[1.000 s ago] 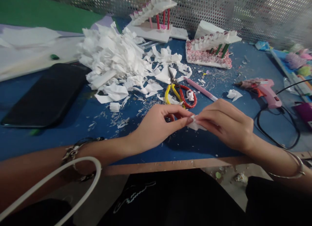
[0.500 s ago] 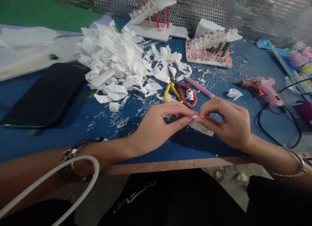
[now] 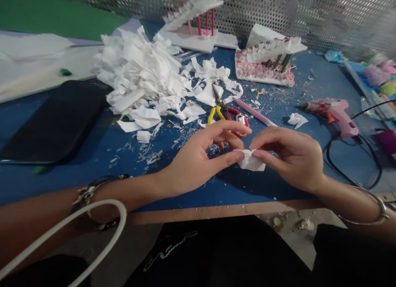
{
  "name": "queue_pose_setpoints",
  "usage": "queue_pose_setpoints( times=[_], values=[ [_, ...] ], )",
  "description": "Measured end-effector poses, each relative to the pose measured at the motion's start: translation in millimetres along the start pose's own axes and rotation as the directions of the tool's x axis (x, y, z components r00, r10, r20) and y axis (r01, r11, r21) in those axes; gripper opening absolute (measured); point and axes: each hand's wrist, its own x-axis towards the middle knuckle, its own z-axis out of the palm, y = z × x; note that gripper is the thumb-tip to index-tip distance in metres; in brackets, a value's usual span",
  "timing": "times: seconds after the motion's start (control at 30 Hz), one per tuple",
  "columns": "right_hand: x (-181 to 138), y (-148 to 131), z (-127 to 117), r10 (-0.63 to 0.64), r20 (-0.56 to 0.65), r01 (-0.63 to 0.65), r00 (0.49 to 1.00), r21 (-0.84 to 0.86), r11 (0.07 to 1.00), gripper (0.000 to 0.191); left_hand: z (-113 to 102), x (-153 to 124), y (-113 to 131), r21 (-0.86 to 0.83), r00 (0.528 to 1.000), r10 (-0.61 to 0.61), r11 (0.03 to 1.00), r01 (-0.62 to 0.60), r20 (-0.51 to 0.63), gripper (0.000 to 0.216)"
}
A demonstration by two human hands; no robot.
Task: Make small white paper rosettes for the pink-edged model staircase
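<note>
Small white paper scrap [image 3: 253, 164] is pinched at twelve-o'clock edge by half-open left hand [image 3: 199, 159] and near-closed right hand [image 3: 293, 159], seemingly for steadiness.

The bare left hand [image 3: 201, 159] is held inside the near edge of the blue table [image 3: 173, 202], index finger raised; the bare right hand [image 3: 291, 157] is pinched at thumb and forefinger; both forearms [image 3: 144, 190] are angled inward.

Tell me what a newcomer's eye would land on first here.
Most likely the big heap of white paper scraps, left of centre on the blue table. Next, nearer the front edge, the right hand pinches a small white piece of paper, which the left hand's thumb also touches. The pink glue gun stands out at the right.
</note>
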Motion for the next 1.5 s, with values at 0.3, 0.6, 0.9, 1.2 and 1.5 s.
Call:
queue_pose_setpoints(
  times=[0.3, 0.6, 0.9, 1.2, 1.5],
  values=[
    [0, 1, 2, 0.015, 0.028, -0.016, 0.999, 0.059, 0.998, 0.004, 2, 4, -4, -0.120, 0.991, -0.137, 0.983, 0.137, 0.009, 0.010],
    [-2, 1, 5, -0.078, -0.028, 0.077, 0.997, -0.061, 0.995, 0.007, 4, 0, 1, 0.064, 0.998, -0.023, 0.998, 0.027, -0.062, 0.010],
    [-4, 3, 4, -0.076, 0.030, 0.077, 0.997, -0.036, 0.996, 0.007, -2, 1, 3, 0.281, 0.976, 0.209, 0.935, -0.219, 0.066, 0.007],
    [-5, 3, 3, -0.069, 0.058, 0.070, 0.996, -0.029, 0.997, 0.006, -5, 4, 1, 0.314, 0.973, 0.186, 0.923, -0.222, 0.139, 0.005],
    [-3, 5, 4, -0.061, 0.068, 0.065, 0.996, -0.061, 0.996, 0.004, -8, 6, -1, 0.329, 0.972, 0.170, 0.919, -0.217, 0.164, 0.008]
  ],
)
